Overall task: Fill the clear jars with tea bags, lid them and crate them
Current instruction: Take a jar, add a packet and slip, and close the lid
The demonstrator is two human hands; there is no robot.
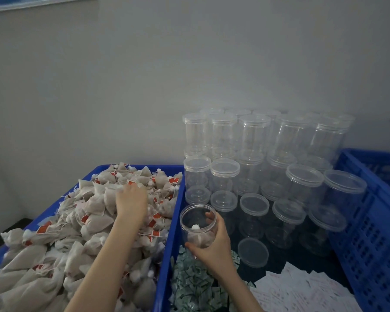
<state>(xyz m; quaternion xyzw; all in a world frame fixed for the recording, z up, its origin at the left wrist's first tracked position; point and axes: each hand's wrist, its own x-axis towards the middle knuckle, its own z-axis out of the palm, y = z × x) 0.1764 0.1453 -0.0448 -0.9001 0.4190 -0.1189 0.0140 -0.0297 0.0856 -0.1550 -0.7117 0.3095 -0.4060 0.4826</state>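
My right hand grips an open clear jar with no lid; a tea bag lies in its bottom. The jar hangs beside the right wall of a blue bin heaped with tea bags, beige pouches with red tags. My left hand reaches far into the heap, palm down on the bags; its fingertips are hidden among them. A loose clear lid lies to the right of the held jar.
Several lidded empty clear jars stand stacked in two tiers against the wall. A blue slotted crate sits at the right. Small green-white sachets and white paper packets lie in front.
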